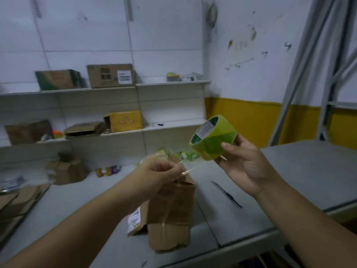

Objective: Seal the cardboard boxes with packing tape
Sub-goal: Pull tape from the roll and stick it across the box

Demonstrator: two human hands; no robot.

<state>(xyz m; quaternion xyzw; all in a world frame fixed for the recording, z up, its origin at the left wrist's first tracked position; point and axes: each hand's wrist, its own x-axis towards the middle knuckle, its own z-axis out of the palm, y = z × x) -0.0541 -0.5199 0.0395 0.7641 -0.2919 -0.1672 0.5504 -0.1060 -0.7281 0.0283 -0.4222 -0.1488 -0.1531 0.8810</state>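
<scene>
While the right hand gripped the round green tape roll, the left hand pinched its clear strip above the brown cardboard box; slack strip could stick to itself.

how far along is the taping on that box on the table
Early stage. Done: the tape's end is freed from the roll. In hand: right hand holds the tape roll; left hand pulls a clear strip off it. Left: the cardboard box below has ragged top flaps unsealed, and the knife lies unused.
</scene>
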